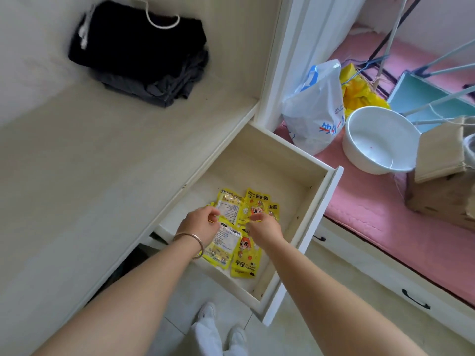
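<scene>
Fingers (pixel 214 215) amid yellow packets (pixel 243 263) inside drawer (pixel 267 160)

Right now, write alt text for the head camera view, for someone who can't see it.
A person's left hand and right hand reach into an open drawer, onto a scatter of yellow packets. Folded dark clothes lie on the pale shelf beside it; a white basin and a plastic bag sit on a pink mat to the right.
</scene>
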`<state>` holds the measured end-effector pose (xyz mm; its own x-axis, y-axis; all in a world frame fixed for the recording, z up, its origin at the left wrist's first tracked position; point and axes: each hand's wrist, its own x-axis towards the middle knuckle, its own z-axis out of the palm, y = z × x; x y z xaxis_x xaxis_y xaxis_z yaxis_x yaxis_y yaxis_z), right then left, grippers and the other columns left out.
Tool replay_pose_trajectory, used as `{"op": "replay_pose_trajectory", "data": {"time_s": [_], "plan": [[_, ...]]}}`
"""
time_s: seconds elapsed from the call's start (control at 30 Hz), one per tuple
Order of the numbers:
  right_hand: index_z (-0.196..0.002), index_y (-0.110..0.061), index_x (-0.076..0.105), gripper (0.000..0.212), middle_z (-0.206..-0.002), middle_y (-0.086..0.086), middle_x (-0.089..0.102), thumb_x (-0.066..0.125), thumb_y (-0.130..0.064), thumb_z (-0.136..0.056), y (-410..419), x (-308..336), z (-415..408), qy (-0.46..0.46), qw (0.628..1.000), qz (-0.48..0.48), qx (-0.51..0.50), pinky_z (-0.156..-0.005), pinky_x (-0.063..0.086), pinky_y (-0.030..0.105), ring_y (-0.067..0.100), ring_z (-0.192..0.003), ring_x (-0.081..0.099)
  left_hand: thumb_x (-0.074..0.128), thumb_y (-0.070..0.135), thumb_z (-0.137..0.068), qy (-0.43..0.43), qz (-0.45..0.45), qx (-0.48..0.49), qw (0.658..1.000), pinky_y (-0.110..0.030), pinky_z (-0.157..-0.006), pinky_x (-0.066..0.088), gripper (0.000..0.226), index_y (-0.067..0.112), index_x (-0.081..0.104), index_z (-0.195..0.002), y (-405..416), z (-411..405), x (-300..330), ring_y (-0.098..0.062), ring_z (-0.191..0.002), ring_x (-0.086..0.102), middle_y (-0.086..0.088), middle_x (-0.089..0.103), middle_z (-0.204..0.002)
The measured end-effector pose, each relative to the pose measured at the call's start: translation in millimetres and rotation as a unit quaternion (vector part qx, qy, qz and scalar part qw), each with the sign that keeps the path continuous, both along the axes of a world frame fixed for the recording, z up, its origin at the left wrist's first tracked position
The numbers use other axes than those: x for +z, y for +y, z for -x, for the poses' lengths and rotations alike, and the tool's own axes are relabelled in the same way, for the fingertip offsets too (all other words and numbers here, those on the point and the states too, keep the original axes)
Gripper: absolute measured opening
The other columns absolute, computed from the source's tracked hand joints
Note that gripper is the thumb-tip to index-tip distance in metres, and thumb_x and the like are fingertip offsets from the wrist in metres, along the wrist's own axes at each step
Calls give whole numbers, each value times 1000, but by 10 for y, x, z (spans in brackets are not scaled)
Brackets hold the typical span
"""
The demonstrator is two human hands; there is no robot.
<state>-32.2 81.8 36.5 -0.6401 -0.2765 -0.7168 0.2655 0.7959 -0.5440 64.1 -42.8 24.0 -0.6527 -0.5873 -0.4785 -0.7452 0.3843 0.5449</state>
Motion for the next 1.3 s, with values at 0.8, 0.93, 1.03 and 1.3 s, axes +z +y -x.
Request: {"op": "replay_pose_trajectory", "data": {"time_s": [0.8,0.93,1.03,1.3], "plan": [[-96,-23,63,21,-98,4,70,45,-13,-90,-989,1182,-3967,84,853,193,477,-71,48,27,21,-85,64,57,14,-87,125,153,464,863,-29,-83,52,17,19,68,-99,374,-4685,1248,-17,-83,65,0,70,-92],[-94,-23,64,21,-100,4,70,47,-14,-89,-985,1141,-4991,62,820,182,539,-64,46,25,23,-91,66,56,12,-88,114,148,515,836,-35,-84,53,19,15,67,-103,638,-5692,1192,-20,-89,66,-3,71,-94],[-95,-23,66,19,-99,4,70,48,-16,-89,-936,1060,-5689,49,800,180,570,-60,44,23,21,-84,65,56,14,-89,89,137,548,820,-33,-87,52,20,16,66,-106,836,-6383,1122,-19,-94,64,-1,68,-96],[-109,-20,65,25,-97,-1,63,49,-17,-90,-773,829,-6923,77,723,140,672,-61,44,25,17,-79,55,51,16,-90,33,112,653,748,-35,-86,53,19,22,66,-101,1327,-7563,936,-20,-93,65,1,70,-101]]}}
